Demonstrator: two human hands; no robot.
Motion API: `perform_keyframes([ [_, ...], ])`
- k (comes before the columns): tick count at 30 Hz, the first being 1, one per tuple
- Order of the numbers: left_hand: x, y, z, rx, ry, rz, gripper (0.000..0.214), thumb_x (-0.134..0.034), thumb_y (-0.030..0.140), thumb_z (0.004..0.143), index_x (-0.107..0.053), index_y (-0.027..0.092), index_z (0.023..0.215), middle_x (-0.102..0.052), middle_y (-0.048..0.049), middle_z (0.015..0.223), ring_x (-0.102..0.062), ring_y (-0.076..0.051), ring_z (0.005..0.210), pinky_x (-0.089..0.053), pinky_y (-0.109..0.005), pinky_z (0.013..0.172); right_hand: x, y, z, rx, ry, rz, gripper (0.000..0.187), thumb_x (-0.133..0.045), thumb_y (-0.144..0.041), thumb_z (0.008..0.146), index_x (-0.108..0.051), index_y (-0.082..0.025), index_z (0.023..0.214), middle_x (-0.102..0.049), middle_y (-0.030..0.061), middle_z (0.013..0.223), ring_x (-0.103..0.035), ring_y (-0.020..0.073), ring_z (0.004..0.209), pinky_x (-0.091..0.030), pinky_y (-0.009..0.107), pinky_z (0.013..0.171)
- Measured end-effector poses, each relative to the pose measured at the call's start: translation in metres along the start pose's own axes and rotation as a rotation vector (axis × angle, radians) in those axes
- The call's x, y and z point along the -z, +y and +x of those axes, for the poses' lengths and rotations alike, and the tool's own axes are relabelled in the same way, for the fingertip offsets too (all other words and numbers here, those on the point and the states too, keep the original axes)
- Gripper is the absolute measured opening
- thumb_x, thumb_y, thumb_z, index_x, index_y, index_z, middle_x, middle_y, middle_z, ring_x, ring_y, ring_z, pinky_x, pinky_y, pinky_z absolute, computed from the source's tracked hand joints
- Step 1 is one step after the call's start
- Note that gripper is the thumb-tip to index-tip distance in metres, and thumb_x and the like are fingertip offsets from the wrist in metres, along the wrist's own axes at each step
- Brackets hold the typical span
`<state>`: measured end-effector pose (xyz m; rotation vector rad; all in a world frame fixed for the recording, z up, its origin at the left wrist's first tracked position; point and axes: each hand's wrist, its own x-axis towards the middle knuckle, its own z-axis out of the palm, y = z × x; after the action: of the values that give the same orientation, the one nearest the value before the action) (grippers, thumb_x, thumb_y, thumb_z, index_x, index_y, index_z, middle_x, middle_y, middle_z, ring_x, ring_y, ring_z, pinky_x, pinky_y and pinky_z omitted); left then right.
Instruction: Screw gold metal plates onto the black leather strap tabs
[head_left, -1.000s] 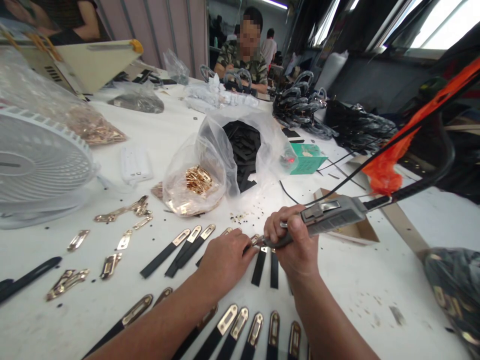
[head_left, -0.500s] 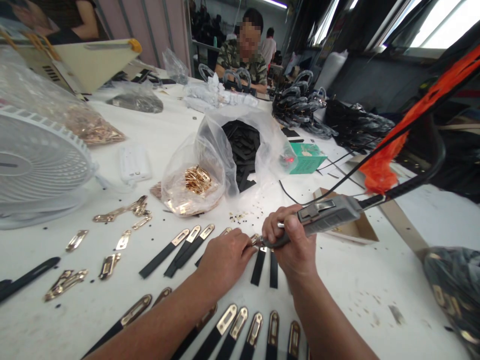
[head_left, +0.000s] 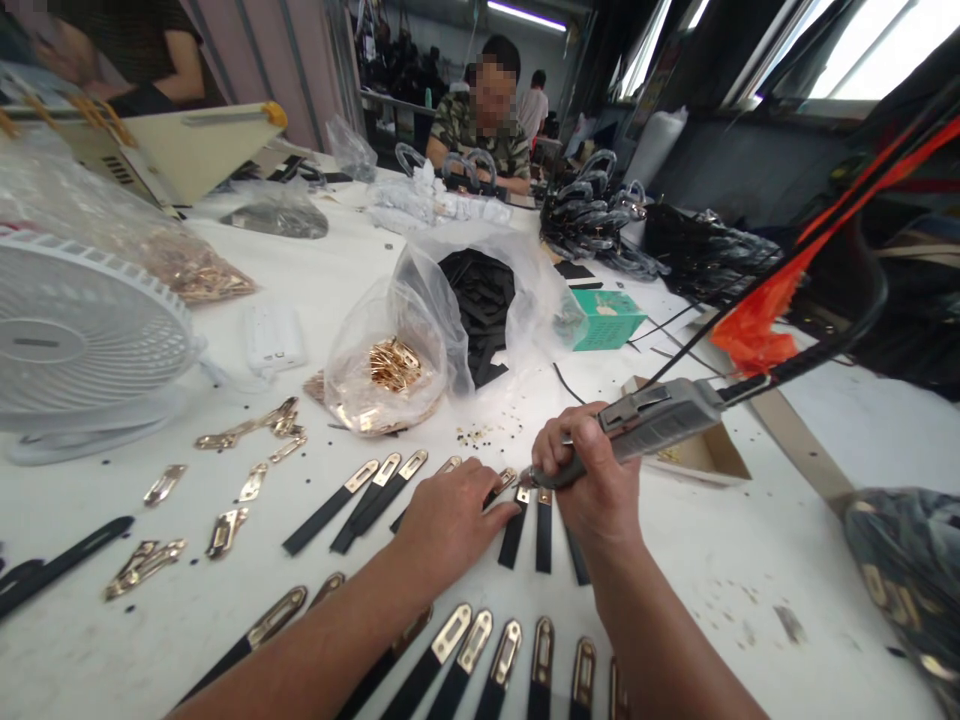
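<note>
My right hand (head_left: 592, 470) is closed around a grey electric screwdriver (head_left: 656, 425), with its cable running up to the right. The screwdriver's tip is beside the gold metal plates of the black straps in front of me. My left hand (head_left: 454, 510) lies low over the table, its fingers on a black strap with a gold plate (head_left: 504, 482); the hand hides most of that strap. Just right of it lie other black straps (head_left: 544, 540) with gold ends. More plated straps (head_left: 386, 500) lie left of my left hand, and a row of them (head_left: 472, 645) is nearest me.
Loose gold plates (head_left: 225, 530) lie at the left near a white fan (head_left: 82, 340). Plastic bags hold gold plates (head_left: 396, 365) and black straps (head_left: 480, 300). A green box (head_left: 604, 325) and an open cardboard box (head_left: 720, 460) stand to the right. A person (head_left: 480, 130) sits across the table.
The screwdriver tip has shifted slightly right, away from my left fingers. My left thumb has spread downward, and more of the strap's gold plate shows. The view has tilted a little.
</note>
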<state>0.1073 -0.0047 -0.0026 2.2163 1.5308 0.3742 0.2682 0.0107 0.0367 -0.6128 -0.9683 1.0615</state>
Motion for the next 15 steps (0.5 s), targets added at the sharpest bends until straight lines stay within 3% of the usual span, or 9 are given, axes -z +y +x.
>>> perform_keyframes([
  [8,0.003,0.026,-0.001,-0.022,-0.048,0.154,0.027,-0.072,0.05,0.094,-0.073,0.024,0.089,-0.074,-0.0028,0.093,-0.07,-0.024,0.082,-0.046,-0.034,0.072,0.03,-0.004,-0.001,-0.003,0.05,-0.11,0.036,-0.086,-0.045,0.087,-0.06,-0.022,0.079,-0.057,-0.0055,0.056,-0.053,0.0126,0.046,-0.044,0.027,0.048],
  [15,0.001,0.046,-0.004,0.103,-0.012,0.262,0.025,-0.066,0.048,0.096,-0.072,0.024,0.094,-0.077,-0.0058,0.1,-0.074,-0.027,0.09,-0.048,-0.035,0.075,0.036,0.006,-0.005,-0.04,0.116,-0.088,0.038,-0.087,-0.047,0.084,-0.062,-0.021,0.076,-0.058,-0.0039,0.053,-0.053,0.0132,0.045,-0.047,0.027,0.046],
])
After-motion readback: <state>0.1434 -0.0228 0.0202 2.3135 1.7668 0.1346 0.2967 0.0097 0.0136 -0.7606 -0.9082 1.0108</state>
